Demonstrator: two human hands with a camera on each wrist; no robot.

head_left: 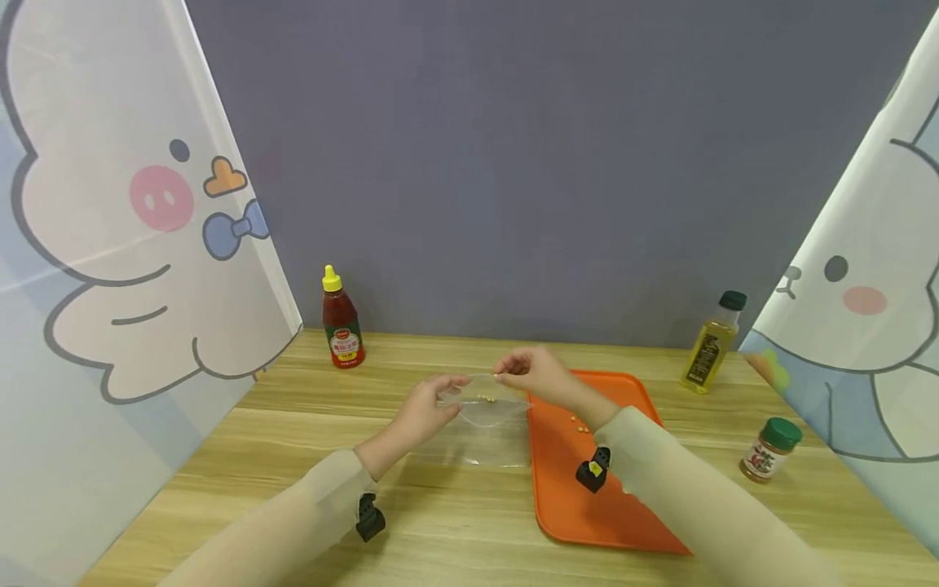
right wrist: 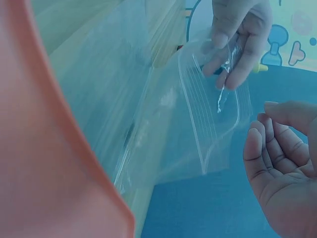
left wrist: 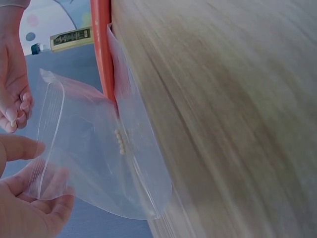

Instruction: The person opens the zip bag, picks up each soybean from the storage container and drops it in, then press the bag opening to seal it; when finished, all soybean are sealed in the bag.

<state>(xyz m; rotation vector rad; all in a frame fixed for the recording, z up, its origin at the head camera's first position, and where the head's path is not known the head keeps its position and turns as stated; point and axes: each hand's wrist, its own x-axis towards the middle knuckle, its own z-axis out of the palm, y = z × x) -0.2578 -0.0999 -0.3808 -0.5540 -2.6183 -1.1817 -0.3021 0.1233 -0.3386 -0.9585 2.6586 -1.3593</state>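
Several beads sit in the bag left of the tray, more on the tray; the left hand grips the bag, the right hand pinches a bead near the tray's far-left corner.

So on the tabletop you've got a plastic bag around the middle, a few little bits inside it. Tray is just to its right, with more loose pieces on it. Sauce bottle's far left, oil bottle far right, spice jar nearer, right of the tray. Backdrop behind everything.
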